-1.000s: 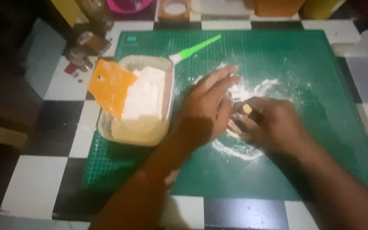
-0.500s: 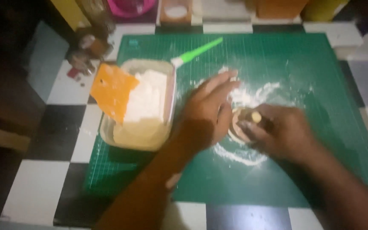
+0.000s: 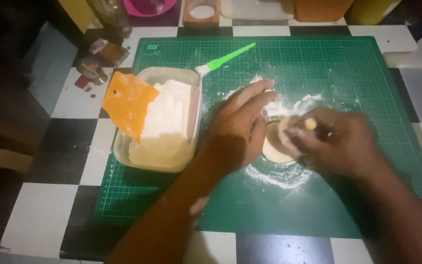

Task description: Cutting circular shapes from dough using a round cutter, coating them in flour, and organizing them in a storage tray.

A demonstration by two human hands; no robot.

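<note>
The dough disc (image 3: 275,149) lies on the green mat (image 3: 367,73), just right of the flour tub (image 3: 158,122), between both hands. The left hand (image 3: 238,129) lies flat, fingers together, touching its left edge. The right hand (image 3: 335,142) covers its right side, gripping a small wooden stick (image 3: 310,123).

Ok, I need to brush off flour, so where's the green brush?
The brush lies on the green mat at the top of the head view, just above the flour tub and left hand.
</note>
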